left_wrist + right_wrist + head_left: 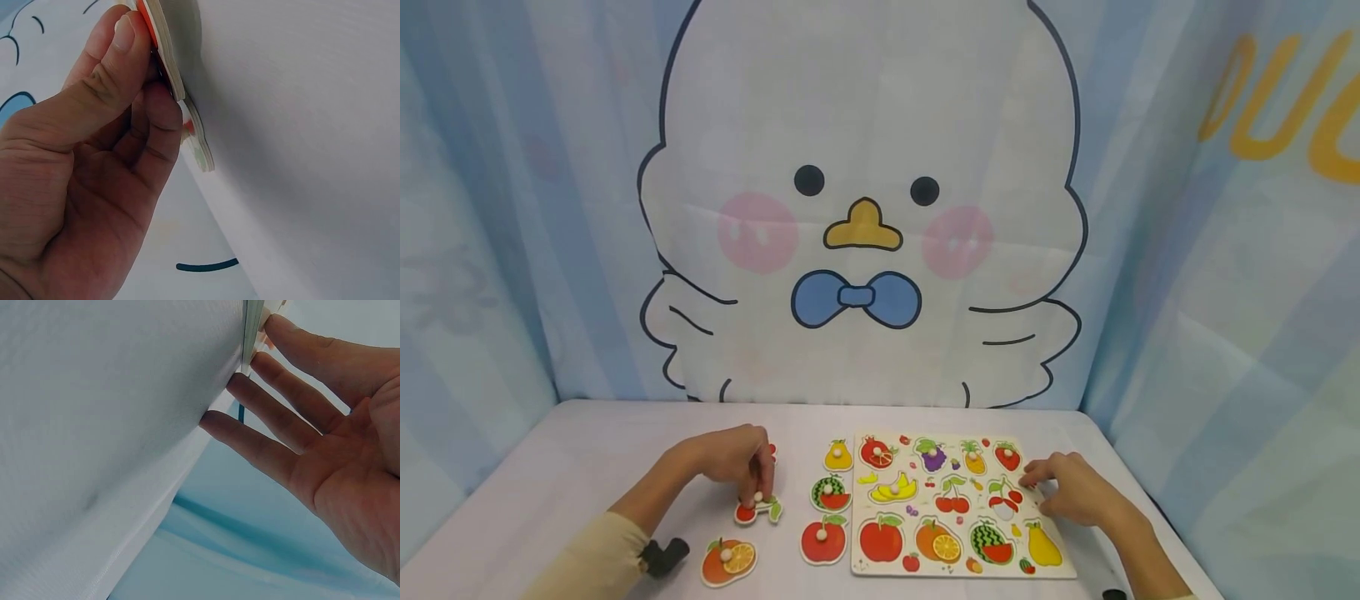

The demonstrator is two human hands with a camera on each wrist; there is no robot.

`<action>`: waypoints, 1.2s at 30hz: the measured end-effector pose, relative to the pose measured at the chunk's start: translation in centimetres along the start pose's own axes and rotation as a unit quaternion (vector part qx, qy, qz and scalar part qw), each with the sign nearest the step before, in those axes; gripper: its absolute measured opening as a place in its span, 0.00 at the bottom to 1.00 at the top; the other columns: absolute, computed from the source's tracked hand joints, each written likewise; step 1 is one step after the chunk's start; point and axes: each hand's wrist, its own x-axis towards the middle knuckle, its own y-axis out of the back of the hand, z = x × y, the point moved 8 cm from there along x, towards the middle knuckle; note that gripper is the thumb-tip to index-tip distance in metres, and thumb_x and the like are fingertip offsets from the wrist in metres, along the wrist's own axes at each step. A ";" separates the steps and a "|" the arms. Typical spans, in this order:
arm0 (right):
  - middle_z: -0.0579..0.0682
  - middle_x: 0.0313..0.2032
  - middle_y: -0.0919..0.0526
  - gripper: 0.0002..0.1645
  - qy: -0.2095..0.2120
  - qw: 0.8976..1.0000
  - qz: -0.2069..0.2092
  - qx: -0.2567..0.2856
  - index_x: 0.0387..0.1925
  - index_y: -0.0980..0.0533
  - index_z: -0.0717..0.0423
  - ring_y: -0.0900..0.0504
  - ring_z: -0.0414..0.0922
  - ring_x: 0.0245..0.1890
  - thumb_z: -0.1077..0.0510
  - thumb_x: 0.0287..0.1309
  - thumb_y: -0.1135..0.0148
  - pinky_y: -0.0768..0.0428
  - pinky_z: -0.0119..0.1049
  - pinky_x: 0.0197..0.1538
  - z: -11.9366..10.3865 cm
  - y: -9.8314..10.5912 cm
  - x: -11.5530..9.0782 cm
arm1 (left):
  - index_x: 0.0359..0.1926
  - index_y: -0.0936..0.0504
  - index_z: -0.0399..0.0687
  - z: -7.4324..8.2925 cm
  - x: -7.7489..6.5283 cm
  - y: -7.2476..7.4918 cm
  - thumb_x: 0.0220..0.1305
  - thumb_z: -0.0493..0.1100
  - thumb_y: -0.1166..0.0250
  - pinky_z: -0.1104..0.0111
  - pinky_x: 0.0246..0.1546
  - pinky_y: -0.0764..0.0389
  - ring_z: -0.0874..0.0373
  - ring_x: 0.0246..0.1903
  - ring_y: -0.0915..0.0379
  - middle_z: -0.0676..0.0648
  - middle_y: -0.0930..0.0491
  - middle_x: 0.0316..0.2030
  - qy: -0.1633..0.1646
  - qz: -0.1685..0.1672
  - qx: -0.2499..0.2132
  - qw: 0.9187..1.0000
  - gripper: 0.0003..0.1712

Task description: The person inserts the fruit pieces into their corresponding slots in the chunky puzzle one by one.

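At the left of the table, my left hand (741, 458) pinches a cherry puzzle piece (767, 508) with red fruit and green leaves. In the left wrist view the piece (164, 47) stands edge-on between thumb and fingers. Behind the hand, another red piece (772, 451) is mostly hidden. My right hand (1071, 492) rests at the right edge of the fruit puzzle board (925, 569), fingers spread. In the right wrist view, thumb and fingertips of the right hand (312, 419) lie along the board's edge (252, 334).
Left of the board lie a pear piece (838, 457), a watermelon piece (831, 494) and an apple piece (823, 542). An orange piece (728, 562) lies nearer the front. Knobbed pieces, among them bananas (893, 492) and grapes (932, 457), sit in the board. A printed curtain (865, 358) hangs behind.
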 end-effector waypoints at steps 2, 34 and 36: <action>0.47 0.51 0.19 0.20 -0.002 1.000 0.000 0.002 0.39 0.15 0.42 0.32 0.54 0.54 0.62 0.40 0.24 0.31 0.60 0.56 0.1 0.0 0.0 | 0.23 0.13 0.55 0.2 0.1 0.0 0.44 0.33 0.24 0.69 0.29 0.21 0.60 0.23 0.27 0.54 0.18 0.24 -0.004 0.002 0.000 1.000 0.10; 0.48 0.51 0.18 0.21 0.010 1.000 0.005 0.004 0.39 0.14 0.45 0.31 0.57 0.57 0.65 0.38 0.24 0.34 0.62 0.58 0.0 -0.1 0.2 | 0.23 0.13 0.57 5.2 4.2 -0.3 0.45 0.35 0.24 0.70 0.29 0.20 0.62 0.22 0.25 0.55 0.18 0.23 -0.018 -0.018 0.033 0.999 0.10; 0.49 0.51 0.18 0.21 0.016 1.000 0.006 0.005 0.39 0.14 0.45 0.31 0.58 0.57 0.65 0.38 0.24 0.34 0.62 0.58 0.0 0.0 0.2 | 0.23 0.13 0.57 5.6 4.5 -0.4 0.45 0.35 0.24 0.70 0.29 0.19 0.62 0.22 0.25 0.55 0.18 0.22 -0.020 -0.020 0.036 0.999 0.11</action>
